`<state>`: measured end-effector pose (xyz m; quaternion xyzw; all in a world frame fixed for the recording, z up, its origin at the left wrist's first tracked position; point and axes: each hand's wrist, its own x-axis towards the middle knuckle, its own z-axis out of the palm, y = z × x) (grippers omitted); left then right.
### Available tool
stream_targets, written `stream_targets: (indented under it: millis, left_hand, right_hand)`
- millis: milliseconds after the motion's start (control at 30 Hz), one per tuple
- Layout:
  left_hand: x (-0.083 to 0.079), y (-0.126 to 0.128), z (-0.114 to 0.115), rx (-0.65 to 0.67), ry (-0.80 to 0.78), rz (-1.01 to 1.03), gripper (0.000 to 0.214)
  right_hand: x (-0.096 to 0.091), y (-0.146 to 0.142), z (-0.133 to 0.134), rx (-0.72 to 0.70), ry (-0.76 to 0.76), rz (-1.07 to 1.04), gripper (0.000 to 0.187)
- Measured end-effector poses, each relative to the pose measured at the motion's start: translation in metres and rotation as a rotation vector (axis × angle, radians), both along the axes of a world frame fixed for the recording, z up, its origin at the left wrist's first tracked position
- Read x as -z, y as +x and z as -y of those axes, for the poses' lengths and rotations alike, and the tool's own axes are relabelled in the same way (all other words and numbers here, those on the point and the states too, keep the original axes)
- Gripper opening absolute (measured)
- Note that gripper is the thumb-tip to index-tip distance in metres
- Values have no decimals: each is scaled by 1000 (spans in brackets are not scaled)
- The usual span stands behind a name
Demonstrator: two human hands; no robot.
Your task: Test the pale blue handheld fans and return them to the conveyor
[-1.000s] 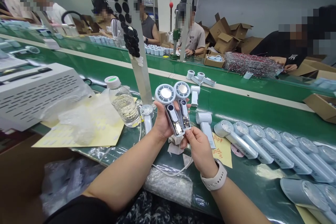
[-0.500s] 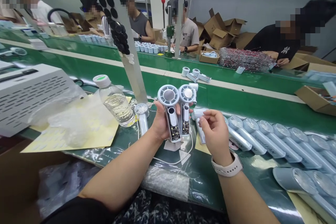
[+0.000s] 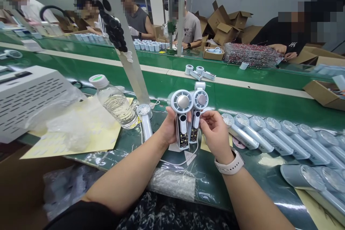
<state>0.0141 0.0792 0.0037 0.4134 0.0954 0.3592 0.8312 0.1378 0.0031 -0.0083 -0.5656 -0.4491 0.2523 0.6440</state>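
Observation:
My left hand [image 3: 169, 129] is closed round two small white handheld fans [image 3: 183, 118], held upright side by side with their round heads up and their open backs showing circuit boards. My right hand [image 3: 215, 133], with a white watch on the wrist, touches the right fan [image 3: 198, 115] with pinched fingertips near its upper body. A thin white cable [image 3: 178, 161] hangs below the fans onto the dark green table [image 3: 242, 187].
A row of several pale blue fans [image 3: 280, 138] lies at the right. A water bottle [image 3: 115, 102], yellow sheets [image 3: 67, 140] with plastic film and a white vented box [image 3: 27, 97] are at the left. Beyond runs a green conveyor [image 3: 242, 97] with other people seated behind it.
My right hand rose from the fans' bottom end, swung out to the right, then came back to the right fan's upper body. Both fans moved slightly right.

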Motion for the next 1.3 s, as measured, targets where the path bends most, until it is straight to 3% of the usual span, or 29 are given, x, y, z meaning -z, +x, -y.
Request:
stream_targets:
  millis: [167,367,733,867,967,1100,1167,1300]
  left_hand:
    - [6,1,1,-14,1,-14,74]
    - [18,2,1,-18,3,-33,70]
    - [19,6,7,-98,27,-62,70]
    - [7,2,0,-189,59,-31,70]
    - [-10,-7,-13,-378,91,65,71]
    - [-24,-22,-36,-631,70,181,71]
    - [-23,-26,-43,-683,47,194,71]
    - [-16,-26,-43,-645,14,182,70]
  right_hand:
    - [-4,-4,3,117,92,87,17]
    - [-6,-8,7,101,132,116,18]
    - [-3,-9,4,132,118,111,19]
    - [5,-6,1,123,105,126,15]
    - [13,-12,-2,-34,9,326,10]
    - [19,-33,-2,-312,-245,874,19]
    - [18,-40,-1,-331,-352,1045,16]
    - [12,-40,3,-232,-420,1128,18]
